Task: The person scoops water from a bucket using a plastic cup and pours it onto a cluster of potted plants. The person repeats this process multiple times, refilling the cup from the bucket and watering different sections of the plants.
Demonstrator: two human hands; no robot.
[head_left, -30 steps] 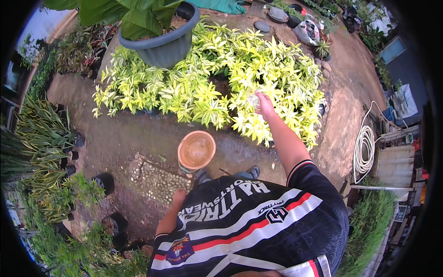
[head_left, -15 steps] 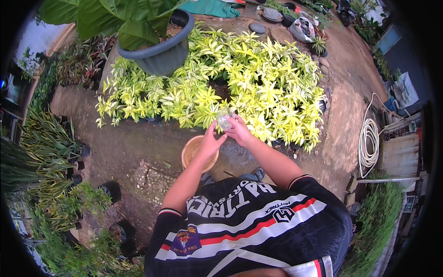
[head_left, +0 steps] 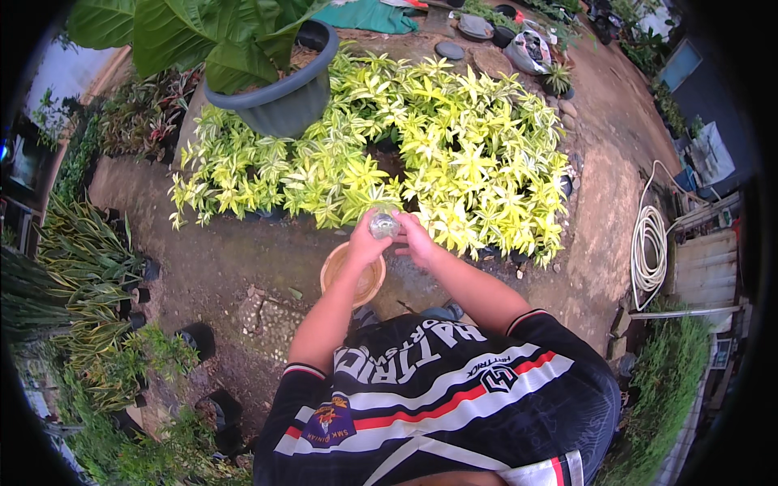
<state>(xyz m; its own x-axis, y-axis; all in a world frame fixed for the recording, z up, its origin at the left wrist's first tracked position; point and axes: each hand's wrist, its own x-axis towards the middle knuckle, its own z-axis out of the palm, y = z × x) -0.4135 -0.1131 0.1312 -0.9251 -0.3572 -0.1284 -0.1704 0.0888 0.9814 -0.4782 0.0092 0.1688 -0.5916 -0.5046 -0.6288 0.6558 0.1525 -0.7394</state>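
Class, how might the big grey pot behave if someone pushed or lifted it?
The pot is probably heavy: brown filling shows inside. It may tip, since it narrows below its wide rim and big leaves spread above. Those leaves would likely flex, being broad and thin-looking.

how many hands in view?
2: the left hand at the left side of the clear container, the right hand at its right. Some fingers are hidden.

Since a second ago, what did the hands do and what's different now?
The right hand swung left and back toward the body, bringing the clear container from above the yellow-green plants. The left hand came up and forward from low down; its fingers now hold the container. The plants and orange bucket stayed put.
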